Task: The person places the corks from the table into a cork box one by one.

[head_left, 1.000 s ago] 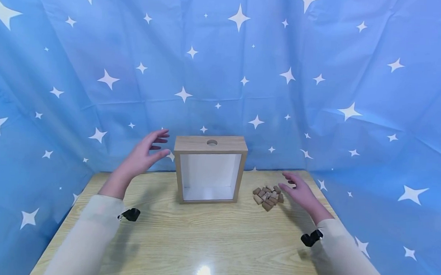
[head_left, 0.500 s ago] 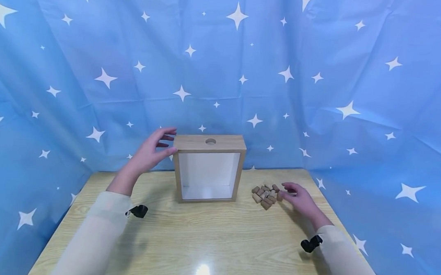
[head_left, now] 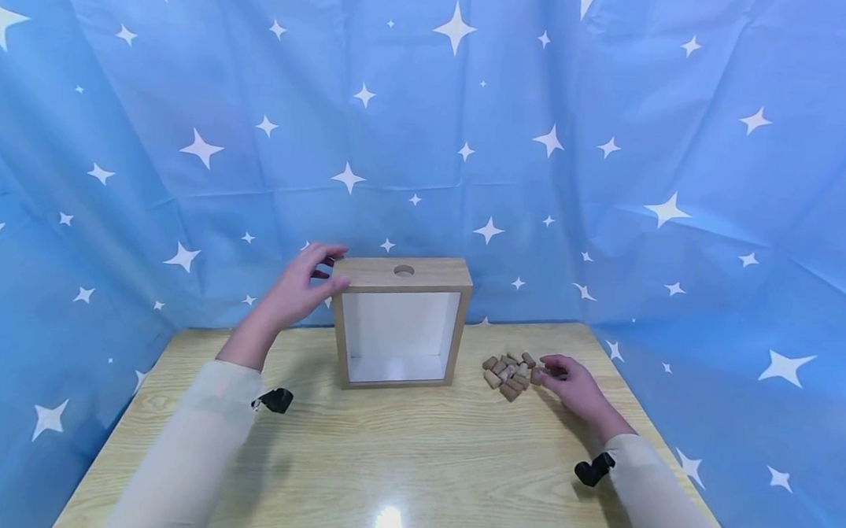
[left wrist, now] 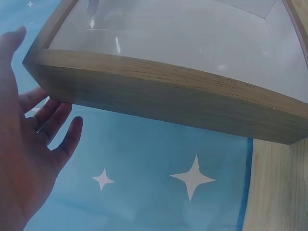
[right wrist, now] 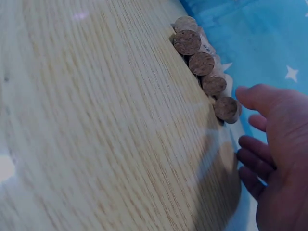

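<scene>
A wooden shadow box [head_left: 373, 274] with a clear front, a white inside and a round hole in its top stands upright on the table. My left hand [head_left: 296, 290] is at its upper left corner, fingers toward the back and thumb by the front. Fingertips [left wrist: 61, 109] meet the frame's edge in the left wrist view. Right of the box lies a pile of brown wine corks [head_left: 506, 372]. My right hand [head_left: 575, 387] is at the pile's right side, its thumb close to the outermost cork [right wrist: 225, 109]. Its fingers are loosely bent and apart from the thumb.
The light wood-grain table [head_left: 400, 452] reaches back to a blue curtain [head_left: 428, 138] with white stars, which also hangs along both sides. Black wrist cameras [head_left: 277, 400] sit at both cuffs.
My left hand has moved right, from beside the box to its upper left corner. The right hand has lowered to the right edge of the cork pile.
</scene>
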A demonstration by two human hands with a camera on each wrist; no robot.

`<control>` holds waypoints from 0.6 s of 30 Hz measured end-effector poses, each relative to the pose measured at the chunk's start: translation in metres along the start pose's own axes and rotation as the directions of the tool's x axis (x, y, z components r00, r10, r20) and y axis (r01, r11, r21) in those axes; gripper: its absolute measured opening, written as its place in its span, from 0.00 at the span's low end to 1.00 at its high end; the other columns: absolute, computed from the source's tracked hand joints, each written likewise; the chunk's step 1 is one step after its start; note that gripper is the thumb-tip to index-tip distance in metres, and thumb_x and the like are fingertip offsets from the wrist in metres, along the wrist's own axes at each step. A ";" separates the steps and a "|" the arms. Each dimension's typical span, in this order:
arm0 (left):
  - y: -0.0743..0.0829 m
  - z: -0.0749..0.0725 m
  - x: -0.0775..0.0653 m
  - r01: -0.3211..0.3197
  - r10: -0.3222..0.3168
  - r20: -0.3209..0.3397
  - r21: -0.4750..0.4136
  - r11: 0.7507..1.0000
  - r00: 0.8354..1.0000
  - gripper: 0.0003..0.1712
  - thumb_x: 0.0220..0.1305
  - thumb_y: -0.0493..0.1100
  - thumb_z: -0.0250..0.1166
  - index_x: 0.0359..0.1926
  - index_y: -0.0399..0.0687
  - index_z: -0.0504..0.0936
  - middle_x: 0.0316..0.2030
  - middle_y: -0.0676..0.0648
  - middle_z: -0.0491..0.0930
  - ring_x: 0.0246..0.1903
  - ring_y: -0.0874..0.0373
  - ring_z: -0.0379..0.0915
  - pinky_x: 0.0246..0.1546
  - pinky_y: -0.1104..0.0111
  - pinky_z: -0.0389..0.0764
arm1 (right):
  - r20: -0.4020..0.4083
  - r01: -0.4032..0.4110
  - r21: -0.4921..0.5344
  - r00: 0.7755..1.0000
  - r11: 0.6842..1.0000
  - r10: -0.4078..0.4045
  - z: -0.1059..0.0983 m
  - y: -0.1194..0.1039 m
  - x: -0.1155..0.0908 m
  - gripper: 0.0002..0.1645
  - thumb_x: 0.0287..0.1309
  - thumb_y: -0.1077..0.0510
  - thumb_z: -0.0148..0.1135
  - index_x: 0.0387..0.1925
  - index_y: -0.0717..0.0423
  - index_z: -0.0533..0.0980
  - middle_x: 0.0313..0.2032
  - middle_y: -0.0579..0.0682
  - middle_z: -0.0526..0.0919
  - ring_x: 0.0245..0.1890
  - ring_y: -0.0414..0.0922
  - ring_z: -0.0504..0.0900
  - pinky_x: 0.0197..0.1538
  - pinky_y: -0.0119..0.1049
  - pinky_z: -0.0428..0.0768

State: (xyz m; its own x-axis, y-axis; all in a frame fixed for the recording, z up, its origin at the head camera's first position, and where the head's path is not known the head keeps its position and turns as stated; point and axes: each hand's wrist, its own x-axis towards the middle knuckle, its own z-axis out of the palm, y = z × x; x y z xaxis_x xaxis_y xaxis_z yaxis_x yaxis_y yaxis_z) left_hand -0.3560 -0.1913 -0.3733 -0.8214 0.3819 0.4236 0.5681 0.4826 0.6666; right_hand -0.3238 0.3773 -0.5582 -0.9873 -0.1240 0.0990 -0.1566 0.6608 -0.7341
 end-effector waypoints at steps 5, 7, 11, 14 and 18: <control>0.004 0.003 0.004 0.041 -0.041 0.006 0.055 0.998 0.999 0.37 0.80 0.61 0.68 0.79 0.48 0.74 0.68 0.42 0.72 0.64 0.43 0.71 0.67 0.44 0.77 | 0.006 0.005 -0.012 1.000 1.000 -0.005 0.001 0.002 0.001 0.32 0.77 0.57 0.70 0.72 0.70 0.73 0.60 0.67 0.81 0.60 0.62 0.81 0.64 0.59 0.79; 0.004 0.005 0.006 0.054 -0.054 0.008 0.077 0.996 0.998 0.37 0.79 0.63 0.68 0.78 0.50 0.76 0.67 0.44 0.72 0.62 0.44 0.72 0.67 0.44 0.77 | 0.006 0.006 -0.017 1.000 1.000 -0.005 0.002 0.003 0.002 0.32 0.77 0.57 0.71 0.72 0.70 0.74 0.60 0.66 0.81 0.60 0.62 0.81 0.64 0.60 0.79; 0.003 0.008 0.008 0.074 -0.075 0.006 0.086 0.994 0.997 0.38 0.77 0.65 0.69 0.78 0.50 0.76 0.66 0.44 0.73 0.61 0.42 0.74 0.65 0.44 0.77 | 0.014 0.005 -0.012 1.000 1.000 -0.005 0.003 0.005 0.003 0.32 0.77 0.56 0.71 0.73 0.69 0.74 0.61 0.67 0.81 0.62 0.65 0.80 0.66 0.63 0.78; 0.003 0.008 0.009 0.083 -0.084 0.010 0.079 0.993 0.996 0.38 0.77 0.64 0.70 0.77 0.49 0.76 0.66 0.44 0.72 0.61 0.40 0.74 0.64 0.42 0.77 | 0.018 0.012 -0.016 1.000 1.000 -0.012 0.003 0.006 0.004 0.32 0.78 0.56 0.70 0.73 0.69 0.74 0.61 0.68 0.80 0.62 0.66 0.79 0.66 0.64 0.78; 0.005 0.007 0.009 0.113 -0.114 0.016 0.065 0.991 0.993 0.38 0.76 0.63 0.71 0.77 0.50 0.77 0.65 0.45 0.72 0.60 0.38 0.74 0.63 0.41 0.78 | 0.017 0.021 -0.029 1.000 0.999 -0.021 0.005 0.007 0.006 0.30 0.78 0.57 0.69 0.71 0.70 0.75 0.59 0.67 0.80 0.60 0.65 0.80 0.64 0.64 0.78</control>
State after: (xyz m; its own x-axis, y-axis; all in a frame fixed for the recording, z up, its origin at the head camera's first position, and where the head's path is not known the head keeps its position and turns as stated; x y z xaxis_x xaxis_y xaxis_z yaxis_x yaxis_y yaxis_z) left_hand -0.3598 -0.1800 -0.3706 -0.8801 0.3364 0.3350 0.4737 0.5731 0.6687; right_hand -0.3308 0.3773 -0.5657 -0.9833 -0.1500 0.1030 -0.1782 0.6795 -0.7117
